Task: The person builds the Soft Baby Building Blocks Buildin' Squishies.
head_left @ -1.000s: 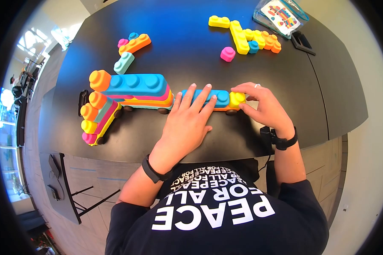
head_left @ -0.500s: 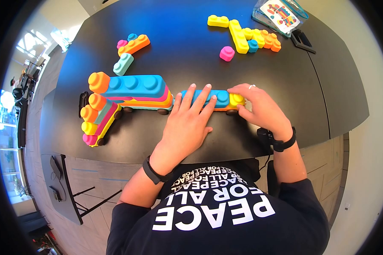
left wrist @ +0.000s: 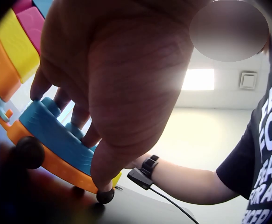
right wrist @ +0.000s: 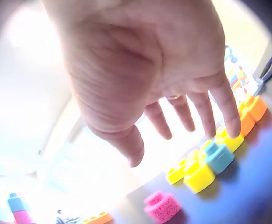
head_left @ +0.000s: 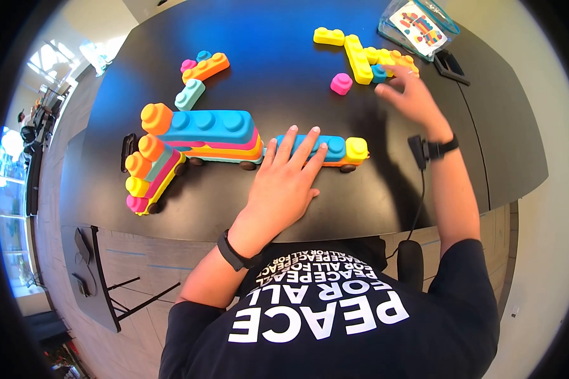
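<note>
A toy train of chunky building blocks stands on the black table. My left hand point(head_left: 283, 186) rests over its right-hand car, fingers spread across the blue block point(head_left: 333, 148). In the left wrist view, the fingertips are among the blue block's studs and the thumb tip is by a black wheel point(left wrist: 105, 196). A yellow block point(head_left: 356, 149) sits at the car's right end. My right hand point(head_left: 413, 98) hovers, fingers spread, near a loose group with a teal block point(right wrist: 219, 157), yellow blocks point(right wrist: 199, 175) and orange blocks point(right wrist: 254, 108). Nothing is in its grasp.
A pink block point(head_left: 341, 84) lies left of that group. Farther left are an orange block point(head_left: 207, 67) and a mint block point(head_left: 189, 95). A clear bag point(head_left: 419, 28) with a picture card stands at the back right. A cable point(head_left: 417, 208) hangs from the right wrist camera.
My right hand has left the yellow block at the car's end and moved up and right to the loose blocks. My left hand stays on the blue block.
</note>
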Tool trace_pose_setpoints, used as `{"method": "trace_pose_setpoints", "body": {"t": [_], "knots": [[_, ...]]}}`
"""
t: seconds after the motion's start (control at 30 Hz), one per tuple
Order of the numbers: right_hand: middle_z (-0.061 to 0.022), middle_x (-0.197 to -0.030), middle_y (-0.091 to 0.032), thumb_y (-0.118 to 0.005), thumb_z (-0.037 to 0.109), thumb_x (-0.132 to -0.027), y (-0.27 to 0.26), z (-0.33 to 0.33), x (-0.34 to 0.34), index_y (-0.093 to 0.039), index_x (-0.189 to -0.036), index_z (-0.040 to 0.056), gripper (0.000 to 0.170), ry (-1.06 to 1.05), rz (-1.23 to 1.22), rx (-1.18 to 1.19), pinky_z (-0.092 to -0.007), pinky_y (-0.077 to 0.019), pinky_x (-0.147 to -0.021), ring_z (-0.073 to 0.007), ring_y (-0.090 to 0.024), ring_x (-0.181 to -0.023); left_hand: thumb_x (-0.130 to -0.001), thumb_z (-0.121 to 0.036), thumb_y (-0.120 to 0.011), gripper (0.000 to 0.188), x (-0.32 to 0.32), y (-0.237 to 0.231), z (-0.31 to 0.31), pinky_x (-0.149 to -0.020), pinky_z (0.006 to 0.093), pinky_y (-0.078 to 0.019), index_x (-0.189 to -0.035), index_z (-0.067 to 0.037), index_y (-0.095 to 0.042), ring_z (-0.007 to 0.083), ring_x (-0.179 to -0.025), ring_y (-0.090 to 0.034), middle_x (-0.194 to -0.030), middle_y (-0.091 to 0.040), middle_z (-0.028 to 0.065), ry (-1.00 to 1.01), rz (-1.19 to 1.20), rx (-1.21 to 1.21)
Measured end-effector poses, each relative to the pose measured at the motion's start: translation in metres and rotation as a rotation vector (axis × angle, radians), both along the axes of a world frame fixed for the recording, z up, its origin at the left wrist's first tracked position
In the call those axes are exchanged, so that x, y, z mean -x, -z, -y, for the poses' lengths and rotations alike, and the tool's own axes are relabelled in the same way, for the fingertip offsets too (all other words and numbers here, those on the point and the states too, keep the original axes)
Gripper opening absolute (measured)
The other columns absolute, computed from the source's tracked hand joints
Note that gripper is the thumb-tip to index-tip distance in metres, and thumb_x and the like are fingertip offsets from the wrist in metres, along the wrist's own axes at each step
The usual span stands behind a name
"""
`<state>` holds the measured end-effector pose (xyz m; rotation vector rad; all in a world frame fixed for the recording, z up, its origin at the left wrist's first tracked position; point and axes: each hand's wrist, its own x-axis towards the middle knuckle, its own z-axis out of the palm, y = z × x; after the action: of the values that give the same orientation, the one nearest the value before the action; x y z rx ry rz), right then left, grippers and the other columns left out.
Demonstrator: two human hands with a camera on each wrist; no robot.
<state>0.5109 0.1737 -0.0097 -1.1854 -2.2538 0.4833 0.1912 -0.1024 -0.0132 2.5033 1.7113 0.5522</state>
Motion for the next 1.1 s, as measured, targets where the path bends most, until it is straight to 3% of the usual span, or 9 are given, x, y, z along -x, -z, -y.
{"method": "trace_pose_setpoints", "body": {"t": [0.03,0.1,0.3,0.63,0.67,0.77,0.8,0.93,1.1], "knots": [[-0.0241,-0.155,-0.075,-0.094,0.038,-0.103,0.008,-0.035,-0.013,-0.071,-0.161,0.0050,0.071,0.098,-0.019,-0.067,-0.0489,-0.0626,-0.115,-0.0396,-0.076,-0.136,-0.088,-0.024,-0.103,0.092,0.000,0.000,0.000,-0.140,0.0662,-0.0419,-0.172,-0.013,-0.064,0.0462,-0.174,-0.044,-0.190,-0.047,0.0117,0.001,0.001,0.000],[-0.0263,-0.150,-0.078,-0.092,0.043,-0.103,0.022,-0.100,-0.043,-0.074,-0.159,0.0092,0.068,0.275,0.161,-0.194,-0.0493,-0.0613,-0.118,-0.0423,-0.075,-0.138,-0.089,-0.025,-0.103,0.092,0.000,0.002,0.000,-0.140,0.0661,-0.0420,-0.172,-0.013,-0.064,0.0459,-0.175,-0.043,-0.190,-0.047,0.0117,-0.002,0.001,-0.004],[-0.0270,-0.141,-0.085,-0.086,0.047,-0.106,0.051,-0.166,-0.056,-0.082,-0.150,0.0133,0.056,0.449,0.159,0.125,-0.0498,-0.0602,-0.120,-0.0426,-0.077,-0.140,-0.089,-0.025,-0.103,0.092,-0.001,0.001,0.001,-0.140,0.0657,-0.0424,-0.172,-0.013,-0.064,0.0459,-0.174,-0.044,-0.189,-0.047,0.0114,-0.004,-0.002,0.008],[-0.0246,-0.139,-0.086,-0.086,0.035,-0.105,0.067,-0.167,-0.089,-0.084,-0.142,0.0077,0.046,0.572,-0.005,0.017,-0.0487,-0.0617,-0.115,-0.0409,-0.081,-0.134,-0.089,-0.026,-0.102,0.093,-0.002,0.000,0.001,-0.140,0.0664,-0.0415,-0.173,-0.013,-0.063,0.0465,-0.174,-0.043,-0.190,-0.046,0.0120,0.002,-0.009,0.004],[-0.0206,-0.134,-0.087,-0.087,0.031,-0.107,0.065,-0.164,-0.093,-0.082,-0.143,0.0049,0.045,0.581,-0.130,0.072,-0.0440,-0.0657,-0.103,-0.0331,-0.084,-0.125,-0.089,-0.026,-0.102,0.094,-0.002,0.001,0.001,-0.140,0.0665,-0.0414,-0.173,-0.013,-0.063,0.0465,-0.174,-0.043,-0.190,-0.046,0.0121,0.001,-0.012,0.003],[-0.0141,-0.127,-0.087,-0.085,0.027,-0.111,0.027,-0.119,-0.084,-0.079,-0.145,0.0033,0.042,0.595,-0.189,0.245,-0.0370,-0.0663,-0.088,-0.0232,-0.082,-0.116,-0.089,-0.026,-0.102,0.094,-0.003,0.001,0.001,-0.140,0.0666,-0.0413,-0.173,-0.013,-0.062,0.0463,-0.175,-0.043,-0.190,-0.046,0.0123,-0.003,-0.011,-0.004],[-0.0099,-0.129,-0.085,-0.081,0.023,-0.116,0.019,-0.105,-0.079,-0.077,-0.147,0.0027,0.037,0.593,-0.203,0.246,-0.0325,-0.0651,-0.081,-0.0167,-0.079,-0.112,-0.089,-0.026,-0.102,0.094,-0.003,0.001,0.001,-0.140,0.0666,-0.0413,-0.173,-0.013,-0.062,0.0463,-0.175,-0.043,-0.190,-0.046,0.0124,0.002,-0.012,-0.006],[-0.0104,-0.142,-0.080,-0.078,0.017,-0.118,0.013,-0.071,-0.081,-0.073,-0.151,0.0014,0.036,0.366,-0.361,0.279,-0.0358,-0.0683,-0.090,-0.0175,-0.079,-0.117,-0.089,-0.026,-0.103,0.094,-0.003,0.000,0.001,-0.140,0.0670,-0.0412,-0.173,-0.013,-0.062,0.0464,-0.175,-0.042,-0.191,-0.046,0.0125,0.010,-0.014,-0.004],[-0.0097,-0.138,-0.079,-0.078,0.009,-0.117,-0.013,0.025,-0.030,-0.068,-0.153,-0.0003,0.038,-0.035,-0.583,0.385,-0.0352,-0.0665,-0.100,-0.0175,-0.079,-0.118,-0.089,-0.030,-0.103,0.098,0.000,-0.002,0.001,-0.140,0.0668,-0.0407,-0.176,-0.012,-0.059,0.0481,-0.173,-0.045,-0.191,-0.045,0.0155,0.030,-0.019,-0.002]]}}
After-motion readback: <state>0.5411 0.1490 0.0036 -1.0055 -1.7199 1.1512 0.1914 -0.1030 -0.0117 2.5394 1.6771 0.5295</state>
